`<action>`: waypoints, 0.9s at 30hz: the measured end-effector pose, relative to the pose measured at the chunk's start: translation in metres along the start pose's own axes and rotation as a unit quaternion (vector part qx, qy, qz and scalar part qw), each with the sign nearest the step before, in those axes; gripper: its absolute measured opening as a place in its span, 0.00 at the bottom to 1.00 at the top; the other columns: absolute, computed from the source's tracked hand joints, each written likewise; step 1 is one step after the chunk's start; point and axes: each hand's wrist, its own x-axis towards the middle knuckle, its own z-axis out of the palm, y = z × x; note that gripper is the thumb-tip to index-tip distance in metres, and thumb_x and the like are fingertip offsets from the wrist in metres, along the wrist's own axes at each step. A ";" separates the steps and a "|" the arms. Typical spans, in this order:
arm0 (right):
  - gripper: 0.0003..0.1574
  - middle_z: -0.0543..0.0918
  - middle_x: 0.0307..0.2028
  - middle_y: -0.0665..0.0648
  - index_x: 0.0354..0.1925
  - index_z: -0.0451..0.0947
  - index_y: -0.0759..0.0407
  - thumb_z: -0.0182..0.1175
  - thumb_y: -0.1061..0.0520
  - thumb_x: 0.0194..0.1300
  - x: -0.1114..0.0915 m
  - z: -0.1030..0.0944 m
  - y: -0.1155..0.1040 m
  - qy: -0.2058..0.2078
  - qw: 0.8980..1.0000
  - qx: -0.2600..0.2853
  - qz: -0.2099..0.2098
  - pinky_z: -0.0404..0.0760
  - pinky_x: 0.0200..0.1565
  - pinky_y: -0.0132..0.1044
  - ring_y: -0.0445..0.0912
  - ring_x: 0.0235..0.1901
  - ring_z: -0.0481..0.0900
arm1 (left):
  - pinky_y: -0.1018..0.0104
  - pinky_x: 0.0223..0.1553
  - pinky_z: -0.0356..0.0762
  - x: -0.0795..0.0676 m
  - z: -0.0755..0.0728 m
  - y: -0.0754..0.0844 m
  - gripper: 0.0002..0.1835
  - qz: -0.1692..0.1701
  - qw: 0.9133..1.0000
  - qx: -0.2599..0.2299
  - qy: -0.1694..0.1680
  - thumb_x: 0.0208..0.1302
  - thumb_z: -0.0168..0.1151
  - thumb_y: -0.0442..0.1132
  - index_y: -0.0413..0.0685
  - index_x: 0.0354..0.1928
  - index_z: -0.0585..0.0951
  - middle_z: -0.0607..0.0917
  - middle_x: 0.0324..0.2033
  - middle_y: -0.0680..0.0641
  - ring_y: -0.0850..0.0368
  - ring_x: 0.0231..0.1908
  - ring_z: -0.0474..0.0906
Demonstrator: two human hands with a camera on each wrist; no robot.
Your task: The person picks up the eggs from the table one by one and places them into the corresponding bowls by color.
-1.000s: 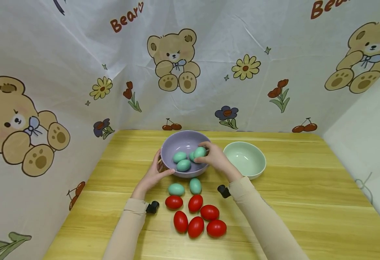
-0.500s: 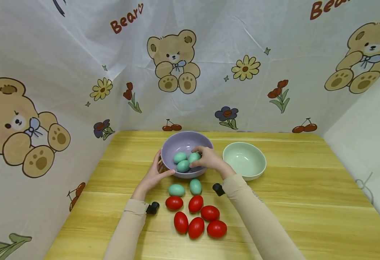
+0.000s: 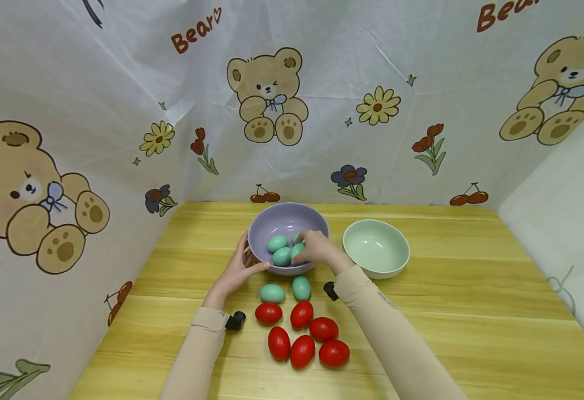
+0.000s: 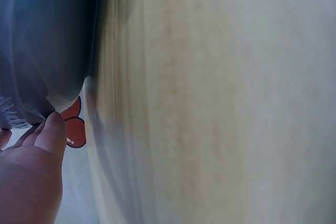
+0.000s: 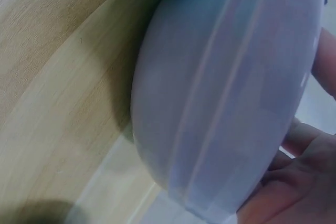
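Observation:
In the head view a purple bowl (image 3: 271, 222) stands at the back of the wooden table. My left hand (image 3: 234, 275) holds it from the left, thumb at the front rim and fingers around the outer wall. My right hand (image 3: 320, 248) reaches in over the right rim, its thumb and fingers around a green egg (image 3: 297, 251) low in the bowl. Several other green eggs lie beside it, one of them partly hidden by that hand. The left wrist view shows fingertips against the bowl's wall (image 4: 47, 51). Across the right wrist view, the bowl's outside (image 5: 205, 93) fills the middle.
Two green eggs (image 3: 271, 293) lie on the table just in front of the purple bowl. Nearer the person are several red eggs (image 3: 302, 351). A pale green bowl (image 3: 375, 247) stands to the right, close to the right forearm. Behind the table hangs a bear-patterned cloth (image 3: 317, 66).
My right hand has lowered the green egg from near the right rim down among the others, moving left and inward. The left hand stays on the bowl.

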 end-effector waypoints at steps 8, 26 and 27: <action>0.25 0.78 0.34 0.54 0.41 0.77 0.63 0.73 0.52 0.47 0.002 0.008 -0.008 -0.014 0.998 -0.054 0.024 0.75 0.40 0.40 0.47 0.34 0.73 | 0.53 0.65 0.48 0.000 -0.001 -0.002 0.53 -0.003 1.000 0.000 -0.001 0.57 0.66 0.34 0.49 0.72 0.36 0.44 0.69 0.37 0.40 0.67 0.45; 0.14 0.76 0.28 0.53 0.28 0.76 0.56 0.68 0.49 0.51 0.003 0.014 -0.017 -0.033 0.987 -0.140 0.075 0.73 0.41 0.48 0.49 0.33 0.73 | 0.54 0.65 0.47 0.000 0.000 -0.001 0.53 0.001 1.000 0.007 -0.002 0.57 0.65 0.34 0.52 0.72 0.37 0.43 0.69 0.36 0.41 0.67 0.45; 0.15 0.76 0.29 0.53 0.29 0.76 0.56 0.69 0.49 0.51 0.003 0.014 -0.017 -0.031 0.988 -0.135 0.075 0.74 0.40 0.48 0.49 0.33 0.73 | 0.54 0.65 0.47 0.000 0.000 -0.001 0.53 0.000 1.000 0.007 -0.002 0.57 0.65 0.34 0.51 0.72 0.37 0.43 0.69 0.36 0.41 0.67 0.45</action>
